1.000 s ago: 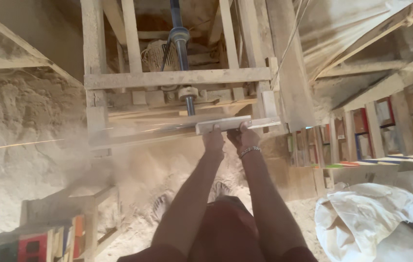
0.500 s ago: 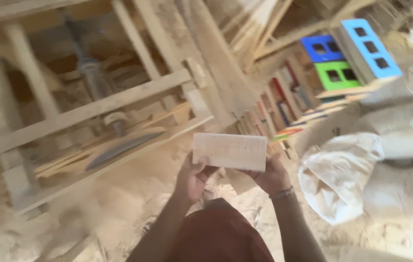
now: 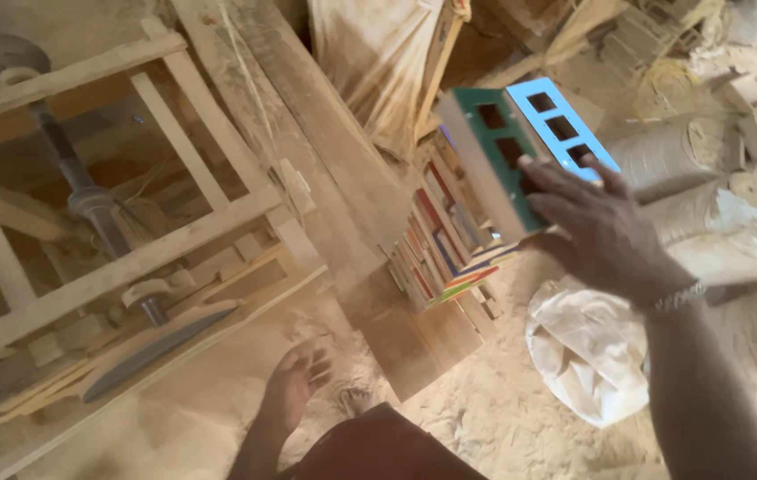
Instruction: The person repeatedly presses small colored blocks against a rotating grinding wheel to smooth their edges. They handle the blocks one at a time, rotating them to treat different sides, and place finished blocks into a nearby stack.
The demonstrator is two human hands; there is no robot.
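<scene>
My right hand [image 3: 605, 227] reaches out to the right, fingers spread, resting against a green painted block [image 3: 485, 151] with square cut-outs. A blue block [image 3: 560, 124] of the same shape lies beside it. Both sit on top of a stack of coloured wooden boards [image 3: 445, 240] standing on edge. My left hand [image 3: 294, 382] hangs low over the sawdust-covered floor, fingers apart and holding nothing. The plain wooden board seen earlier is not visible in either hand.
A wooden saw frame [image 3: 129, 267] fills the left, with a metal shaft [image 3: 85, 191] and a flat blade [image 3: 160, 347] at its lower rail. A long plank [image 3: 307, 133] leans beside it. A white sack [image 3: 587, 351] lies at the right, with wooden scraps behind it.
Both hands held a plain board at the saw, then turned right with it. Now the board is out of sight, my right hand is on the green block and my left has dropped.
</scene>
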